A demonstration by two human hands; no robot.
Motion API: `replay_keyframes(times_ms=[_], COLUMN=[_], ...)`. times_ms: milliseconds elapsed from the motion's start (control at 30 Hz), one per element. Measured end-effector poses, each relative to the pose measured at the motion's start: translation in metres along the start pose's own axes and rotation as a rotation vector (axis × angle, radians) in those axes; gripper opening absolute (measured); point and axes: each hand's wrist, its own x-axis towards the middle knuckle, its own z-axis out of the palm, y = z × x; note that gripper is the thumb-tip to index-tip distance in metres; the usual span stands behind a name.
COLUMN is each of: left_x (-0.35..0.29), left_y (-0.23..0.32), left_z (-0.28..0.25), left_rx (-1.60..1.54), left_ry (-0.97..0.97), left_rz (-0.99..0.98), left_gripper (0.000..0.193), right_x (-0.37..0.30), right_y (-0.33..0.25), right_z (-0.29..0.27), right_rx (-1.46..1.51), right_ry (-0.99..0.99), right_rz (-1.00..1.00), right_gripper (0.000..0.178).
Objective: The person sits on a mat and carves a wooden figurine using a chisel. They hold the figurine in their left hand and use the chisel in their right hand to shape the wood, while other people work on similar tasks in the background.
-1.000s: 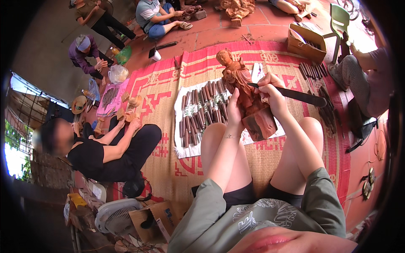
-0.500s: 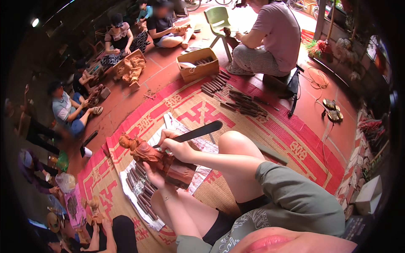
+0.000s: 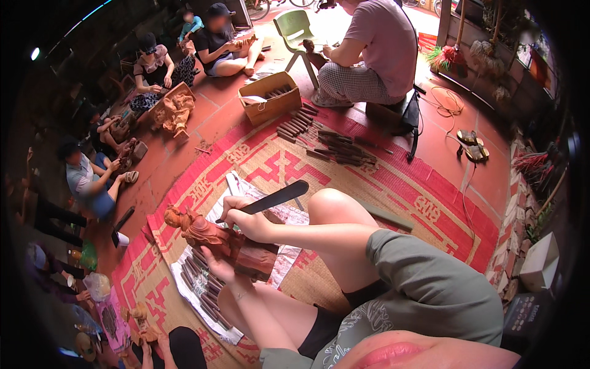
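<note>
A reddish-brown carved wooden figure (image 3: 212,237) lies tilted over my lap, its small head to the left and its plain block base to the right. My left hand (image 3: 219,265) supports it from below, fingers against its underside. My right hand (image 3: 244,222) is closed round a carving knife (image 3: 276,200) with a long, broad, dark handle that points up to the right. The knife's thin tip is at the figure's upper side; whether it cuts in cannot be made out. Beneath, a white cloth (image 3: 228,334) bears several slim carving tools (image 3: 206,286) in a row.
The cloth rests on a red and tan woven mat (image 3: 399,190). Ahead lie more dark-handled tools (image 3: 344,149), beside a wooden box (image 3: 270,109) and a green chair (image 3: 294,27). A person in a pink shirt (image 3: 384,52) sits nearby. Others work along the left; sandals (image 3: 472,146) lie right.
The whole view has shifted slightly, with the surroundings now further left. My hands, the figure and the knife keep nearly the same places relative to each other.
</note>
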Motion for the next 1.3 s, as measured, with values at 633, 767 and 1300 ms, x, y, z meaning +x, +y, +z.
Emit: replay_keyframes(times_ms=[633,767,1300], left_x=[-0.002,-0.001,-0.009], left_y=[-0.006,-0.004,0.007], left_z=[0.014,0.008,0.029], left_rx=[-0.254,-0.217,-0.373], left_ry=[0.008,-0.051,0.071], left_rz=[-0.092,-0.075,-0.084], left_gripper=[0.060,0.061,0.046], right_x=[0.001,-0.001,0.001], right_y=[-0.006,-0.015,-0.020], right_z=[-0.007,-0.002,0.004], right_rx=[0.043,-0.030,-0.265], right_ry=[0.007,-0.097,-0.283], right_rz=[-0.009,0.074,0.012], right_gripper=[0.011,0.014,0.012])
